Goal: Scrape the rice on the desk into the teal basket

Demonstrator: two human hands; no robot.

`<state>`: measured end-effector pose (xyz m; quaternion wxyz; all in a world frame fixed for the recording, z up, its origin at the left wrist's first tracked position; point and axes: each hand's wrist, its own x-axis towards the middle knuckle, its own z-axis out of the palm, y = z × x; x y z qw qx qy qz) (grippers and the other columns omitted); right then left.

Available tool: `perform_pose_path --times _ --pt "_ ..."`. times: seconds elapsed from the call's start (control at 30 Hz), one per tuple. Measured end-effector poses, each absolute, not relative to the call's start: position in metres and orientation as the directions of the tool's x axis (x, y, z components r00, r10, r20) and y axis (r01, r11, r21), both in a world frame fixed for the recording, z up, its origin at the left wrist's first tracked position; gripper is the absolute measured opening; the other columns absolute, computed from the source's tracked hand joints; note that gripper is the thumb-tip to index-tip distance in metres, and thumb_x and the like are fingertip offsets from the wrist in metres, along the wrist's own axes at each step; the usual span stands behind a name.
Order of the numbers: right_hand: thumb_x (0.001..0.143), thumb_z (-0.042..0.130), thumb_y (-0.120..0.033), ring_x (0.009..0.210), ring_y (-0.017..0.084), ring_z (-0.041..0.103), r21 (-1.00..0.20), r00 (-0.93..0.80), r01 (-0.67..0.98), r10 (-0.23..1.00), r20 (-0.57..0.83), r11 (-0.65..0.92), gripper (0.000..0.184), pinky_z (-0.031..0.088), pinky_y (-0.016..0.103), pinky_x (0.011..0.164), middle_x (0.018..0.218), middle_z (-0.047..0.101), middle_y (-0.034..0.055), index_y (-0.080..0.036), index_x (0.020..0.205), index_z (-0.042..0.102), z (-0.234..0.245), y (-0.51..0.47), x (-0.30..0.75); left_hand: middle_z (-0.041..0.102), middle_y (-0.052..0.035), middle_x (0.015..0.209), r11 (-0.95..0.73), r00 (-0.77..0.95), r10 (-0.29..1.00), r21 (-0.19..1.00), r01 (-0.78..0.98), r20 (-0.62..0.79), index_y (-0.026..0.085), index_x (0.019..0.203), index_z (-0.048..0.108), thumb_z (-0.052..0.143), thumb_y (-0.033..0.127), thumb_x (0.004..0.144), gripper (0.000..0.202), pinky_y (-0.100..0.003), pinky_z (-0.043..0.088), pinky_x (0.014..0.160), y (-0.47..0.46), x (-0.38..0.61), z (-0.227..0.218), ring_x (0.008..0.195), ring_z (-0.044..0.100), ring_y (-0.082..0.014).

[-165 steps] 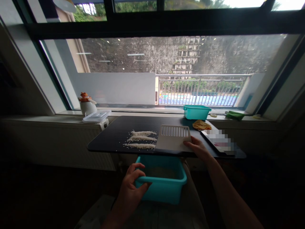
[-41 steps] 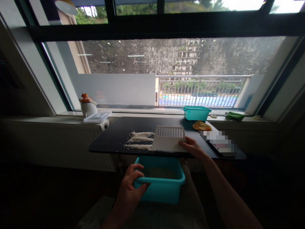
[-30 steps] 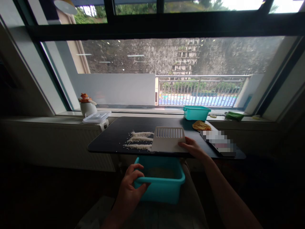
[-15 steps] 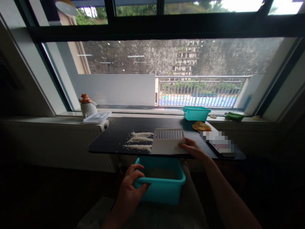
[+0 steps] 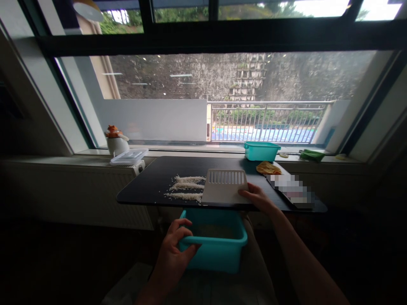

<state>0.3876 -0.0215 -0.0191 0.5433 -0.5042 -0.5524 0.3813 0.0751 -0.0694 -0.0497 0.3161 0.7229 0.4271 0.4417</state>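
My right hand (image 5: 258, 198) grips the right edge of a white slotted plastic scraper (image 5: 225, 185) that stands on the black table (image 5: 159, 178). The scraper's left edge meets three rows of white rice grains (image 5: 186, 187). My left hand (image 5: 173, 248) is closed on the left rim of a teal plastic bin (image 5: 216, 250) held on my lap, under the table's front edge. Some white grains lie inside the bin.
A smaller teal bin (image 5: 261, 151), a yellow cloth (image 5: 268, 168) and a blurred flat object (image 5: 291, 189) lie at the table's right. On the sill stand a white mug with an orange figure (image 5: 115, 140), a clear lidded box (image 5: 129, 156) and a green cloth (image 5: 312, 155).
Over the last seconds my right hand slid the scraper leftwards until it touched the rice rows. In the last half second almost nothing moved. My left hand kept hold of the bin.
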Motion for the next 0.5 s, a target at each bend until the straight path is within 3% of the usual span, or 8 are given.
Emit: perform_pose_path --times 0.27,0.5 --pt "0.062 0.073 -0.040 0.079 0.024 0.066 -0.970 0.093 0.144 0.974 0.209 0.194 0.037 0.053 0.034 0.069 0.088 0.073 0.0039 -0.018 0.092 0.068 -0.0199 -0.0205 0.3887 0.056 -0.0088 0.108 -0.443 0.245 0.894 0.824 0.352 0.375 0.019 0.063 0.059 0.068 0.028 0.071 0.015 -0.034 0.051 0.075 -0.0699 0.0745 -0.0472 0.097 0.060 -0.0280" --pt "0.065 0.070 -0.038 0.083 0.025 0.066 -0.971 0.166 0.114 0.960 0.226 0.209 0.036 0.052 0.035 0.074 0.092 0.072 0.0035 -0.019 0.096 0.065 -0.0198 -0.0220 0.3890 0.053 -0.0091 0.110 -0.432 0.251 0.898 0.827 0.360 0.360 0.019 0.065 0.059 0.067 0.030 0.072 0.016 -0.029 0.050 0.067 -0.0705 0.0752 -0.0480 0.099 0.059 -0.0282"
